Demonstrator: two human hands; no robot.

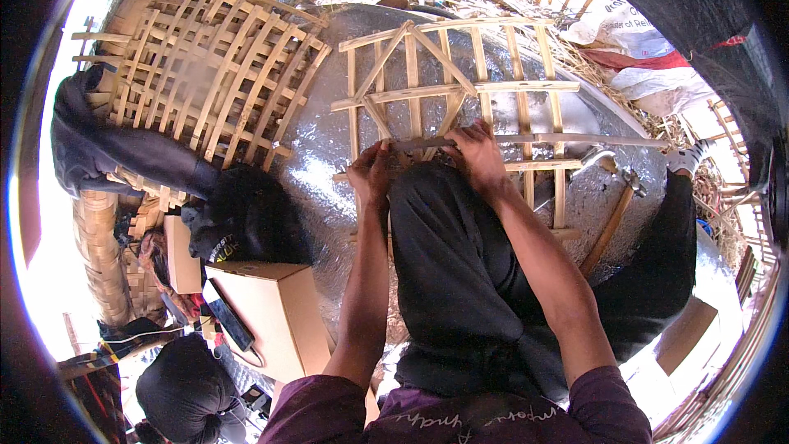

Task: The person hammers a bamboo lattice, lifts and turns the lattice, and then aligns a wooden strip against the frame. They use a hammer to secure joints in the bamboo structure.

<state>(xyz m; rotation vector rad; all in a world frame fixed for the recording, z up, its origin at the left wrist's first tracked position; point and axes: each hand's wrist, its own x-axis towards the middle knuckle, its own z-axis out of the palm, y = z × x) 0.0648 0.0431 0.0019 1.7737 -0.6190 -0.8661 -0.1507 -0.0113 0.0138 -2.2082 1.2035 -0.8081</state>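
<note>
Slim wooden strip [592,139] in hands [478,153]

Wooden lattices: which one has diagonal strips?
The wide-gapped lattice at upper centre: its diagonal strips form a diamond. The denser lattice at upper left shows a plain grid.

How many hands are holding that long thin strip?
2: the left hand near the left end of the strip, the right hand farther right along it.
</note>
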